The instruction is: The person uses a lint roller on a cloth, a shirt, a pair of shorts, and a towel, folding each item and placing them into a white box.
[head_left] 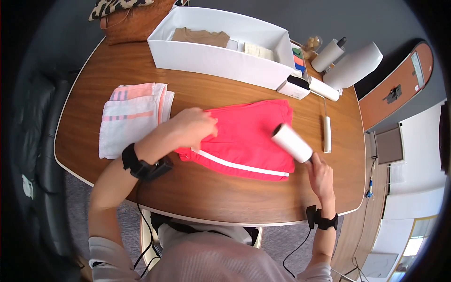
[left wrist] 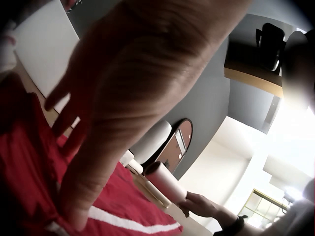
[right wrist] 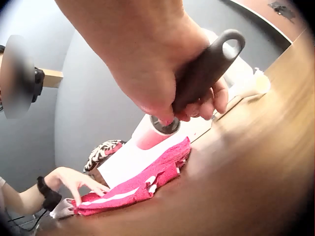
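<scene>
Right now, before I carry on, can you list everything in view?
Shorts: one, red with white stripe, mid-table
Roller: one, white, dark handle, in the right hand
Folded cloth: one, white and pink, left of shorts
Bin: one, white, table's back
Brown cloth: one, in bin
Cream cloth: one, in bin
Small box: one, white and black, by bin
Thin roller: one, white, right
White cylinders: two, back right
Bag: one, brown, back left
Table: one, brown
Background: partly too blurred to list
Wrist cameras: two, black, one per wrist
Left hand: one, on shorts
Right hand: one, gripping roller
</scene>
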Tool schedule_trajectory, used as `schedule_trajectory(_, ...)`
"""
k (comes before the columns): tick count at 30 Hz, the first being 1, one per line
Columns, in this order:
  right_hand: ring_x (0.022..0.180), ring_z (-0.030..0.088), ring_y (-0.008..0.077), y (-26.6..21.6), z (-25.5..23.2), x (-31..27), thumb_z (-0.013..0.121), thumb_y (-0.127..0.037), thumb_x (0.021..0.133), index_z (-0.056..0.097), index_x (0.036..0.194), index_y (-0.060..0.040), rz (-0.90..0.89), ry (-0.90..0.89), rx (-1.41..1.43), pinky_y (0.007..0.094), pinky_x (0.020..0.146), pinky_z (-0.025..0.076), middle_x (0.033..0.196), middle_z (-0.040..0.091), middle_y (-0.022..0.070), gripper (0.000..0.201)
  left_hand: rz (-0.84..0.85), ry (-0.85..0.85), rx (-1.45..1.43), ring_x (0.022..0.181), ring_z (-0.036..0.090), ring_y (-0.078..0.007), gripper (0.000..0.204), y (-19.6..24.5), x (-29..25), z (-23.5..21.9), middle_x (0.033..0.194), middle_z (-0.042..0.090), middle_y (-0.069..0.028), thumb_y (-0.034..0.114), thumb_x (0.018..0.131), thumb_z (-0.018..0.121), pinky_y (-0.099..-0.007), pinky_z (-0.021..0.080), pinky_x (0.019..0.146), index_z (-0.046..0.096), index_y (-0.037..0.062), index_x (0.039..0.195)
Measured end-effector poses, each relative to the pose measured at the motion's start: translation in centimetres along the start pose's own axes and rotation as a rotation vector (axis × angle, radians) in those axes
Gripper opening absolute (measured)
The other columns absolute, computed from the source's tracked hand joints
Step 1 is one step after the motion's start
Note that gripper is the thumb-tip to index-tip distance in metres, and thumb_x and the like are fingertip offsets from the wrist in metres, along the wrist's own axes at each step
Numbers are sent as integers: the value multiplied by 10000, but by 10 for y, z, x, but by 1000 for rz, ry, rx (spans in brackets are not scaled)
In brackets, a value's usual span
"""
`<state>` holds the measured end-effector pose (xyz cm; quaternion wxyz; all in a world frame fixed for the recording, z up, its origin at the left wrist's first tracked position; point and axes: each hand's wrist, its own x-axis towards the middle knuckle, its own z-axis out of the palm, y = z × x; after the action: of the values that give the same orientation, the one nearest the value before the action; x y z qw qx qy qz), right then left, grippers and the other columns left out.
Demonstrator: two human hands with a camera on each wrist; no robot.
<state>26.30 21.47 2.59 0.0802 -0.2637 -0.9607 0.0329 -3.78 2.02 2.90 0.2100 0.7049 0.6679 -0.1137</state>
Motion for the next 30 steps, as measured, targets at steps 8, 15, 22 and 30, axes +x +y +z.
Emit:
schedule_trajectory(8, 579, 571, 244, -72, 24, 62, 586, -237, 786, 506, 798, -86, -525, 56, 22, 349, 481, 456, 701, 497, 79, 171, -109, 271, -1012, 923, 597, -245, 552, -16, 27, -9, 1011, 618, -153, 478, 908, 301, -343, 442, 823, 486, 48, 1200)
schedule_trajectory(15, 474, 548, 265, -71, 64, 103, 546, -275, 770, 530, 802, -70, -697, -46, -8, 372, 427, 439, 569, 531, 96, 207, -102, -48, -894, 1237, 359, -207, 865, -33, 18, -3, 1323, 406, -74, 694, 805, 67, -284, 225, 1038, 387, 58, 1295)
schedule_trajectory(22, 441, 541, 279, -69, 53, 67, 527, -253, 703, 541, 777, -60, -731, -193, 72, 386, 430, 443, 523, 529, 106, 207, -123, 99, -715, 1173, 421, -248, 462, -20, 10, 22, 1298, 433, -61, 394, 885, 380, -323, 359, 960, 418, 153, 1277)
schedule_trajectory(30, 466, 517, 177, -64, 45, 20, 566, -292, 651, 536, 739, -106, -915, -186, 21, 309, 407, 424, 555, 495, 50, 207, 146, 489, -287, 1200, 392, -227, 560, -8, 5, 52, 1370, 330, -52, 160, 748, 613, -338, 397, 919, 411, 101, 1267)
